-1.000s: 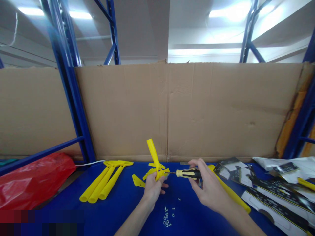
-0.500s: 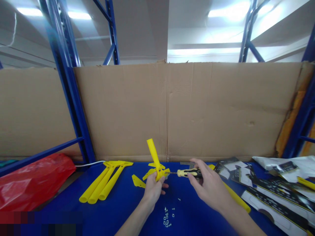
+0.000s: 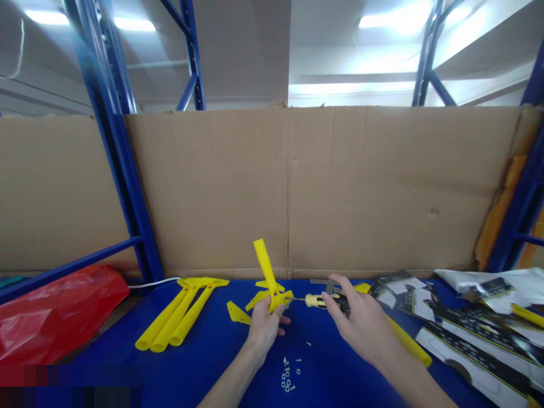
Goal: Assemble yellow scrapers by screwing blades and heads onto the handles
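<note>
My left hand [image 3: 264, 328] is closed around the base of a yellow plastic tube with a flat bracket end [image 3: 264, 263], its tube pointing up. In my right hand [image 3: 361, 323] is a screwdriver [image 3: 317, 301] with a cream and black handle, held level between thumb and fingers. The screwdriver's tip meets the bracket end near my left fingers; the screw itself is too small to make out. Flat yellow fin-shaped pieces [image 3: 238, 313] lie just left of and behind my left hand. Small screws and nuts [image 3: 287, 374] are scattered on the blue tabletop [image 3: 331, 379] in front.
Several yellow tubes with brackets [image 3: 182, 317] lie at left, near a red plastic bag [image 3: 63, 314]. Another yellow tube [image 3: 410, 343] is beside my right forearm. Black and white printed cards [image 3: 471, 357] pile up at right. A cardboard wall [image 3: 212, 192] and blue rack posts [image 3: 136, 226] stand behind.
My right thumb and fingers have shifted slightly on the screwdriver handle. My left hand and the yellow tube stay nearly still; the whole view has drifted a little.
</note>
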`<action>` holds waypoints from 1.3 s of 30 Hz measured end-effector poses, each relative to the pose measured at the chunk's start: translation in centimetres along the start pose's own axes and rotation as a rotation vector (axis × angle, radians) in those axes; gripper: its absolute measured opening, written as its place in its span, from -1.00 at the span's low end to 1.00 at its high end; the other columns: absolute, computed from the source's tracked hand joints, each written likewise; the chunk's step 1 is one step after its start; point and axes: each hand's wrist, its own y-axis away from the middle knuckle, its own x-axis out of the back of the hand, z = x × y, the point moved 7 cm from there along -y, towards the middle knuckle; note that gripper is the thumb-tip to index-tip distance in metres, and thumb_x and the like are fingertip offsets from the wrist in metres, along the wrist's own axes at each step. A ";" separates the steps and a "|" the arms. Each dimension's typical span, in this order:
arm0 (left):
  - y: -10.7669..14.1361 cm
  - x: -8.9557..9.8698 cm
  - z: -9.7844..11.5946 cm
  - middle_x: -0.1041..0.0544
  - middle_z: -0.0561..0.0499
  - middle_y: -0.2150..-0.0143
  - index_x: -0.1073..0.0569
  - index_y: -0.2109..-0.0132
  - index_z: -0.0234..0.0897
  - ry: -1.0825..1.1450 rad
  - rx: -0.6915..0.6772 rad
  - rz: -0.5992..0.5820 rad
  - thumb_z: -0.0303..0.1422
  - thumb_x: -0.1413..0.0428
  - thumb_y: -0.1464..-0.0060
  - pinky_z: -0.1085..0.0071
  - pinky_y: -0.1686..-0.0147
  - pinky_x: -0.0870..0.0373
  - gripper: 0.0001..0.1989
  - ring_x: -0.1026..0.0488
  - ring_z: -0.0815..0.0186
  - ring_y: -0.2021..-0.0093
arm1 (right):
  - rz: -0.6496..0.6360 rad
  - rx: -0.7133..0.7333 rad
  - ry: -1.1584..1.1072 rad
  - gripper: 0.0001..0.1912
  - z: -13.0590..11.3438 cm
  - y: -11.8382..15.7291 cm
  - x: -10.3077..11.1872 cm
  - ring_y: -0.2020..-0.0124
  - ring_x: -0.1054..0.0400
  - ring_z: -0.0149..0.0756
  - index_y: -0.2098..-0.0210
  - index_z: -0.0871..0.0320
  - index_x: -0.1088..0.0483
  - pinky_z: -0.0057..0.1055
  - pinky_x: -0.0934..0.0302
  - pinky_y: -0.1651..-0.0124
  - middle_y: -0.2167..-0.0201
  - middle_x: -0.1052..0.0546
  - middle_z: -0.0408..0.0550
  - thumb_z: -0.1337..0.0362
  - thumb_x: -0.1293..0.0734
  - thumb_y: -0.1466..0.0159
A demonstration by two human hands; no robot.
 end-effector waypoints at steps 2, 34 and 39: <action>0.0 0.0 0.0 -0.52 -0.11 0.20 -0.39 0.16 -0.40 0.000 -0.010 0.004 -0.50 -0.07 -0.05 0.65 0.75 -0.22 -0.84 -0.46 0.46 0.54 | -0.001 0.029 -0.057 -0.62 -0.1 0.1 0.0 0.48 -0.45 -0.22 -0.04 0.15 -0.19 -0.36 -0.26 0.45 0.31 -0.53 0.04 0.23 -0.17 -0.23; 0.0 0.3 -0.1 -0.50 -0.12 0.22 -0.37 0.19 -0.41 0.007 -0.039 0.062 -0.51 -0.07 -0.04 0.63 0.76 -0.23 -0.86 -0.46 0.46 0.55 | -0.009 -0.020 -0.132 -0.56 0.5 0.2 -0.5 0.38 -0.46 -0.18 -0.09 0.17 -0.15 -0.31 -0.31 0.35 0.22 -0.49 0.10 0.23 -0.17 -0.23; 0.0 0.2 0.0 -0.50 -0.13 0.21 -0.35 0.16 -0.42 -0.005 -0.030 0.045 -0.54 -0.01 -0.08 0.64 0.75 -0.24 -0.85 -0.45 0.47 0.55 | -0.059 0.071 -0.264 -0.52 0.1 0.5 -0.6 0.38 -0.44 -0.31 -0.10 0.12 -0.07 -0.40 -0.32 0.35 0.14 -0.42 0.07 0.40 -0.15 -0.18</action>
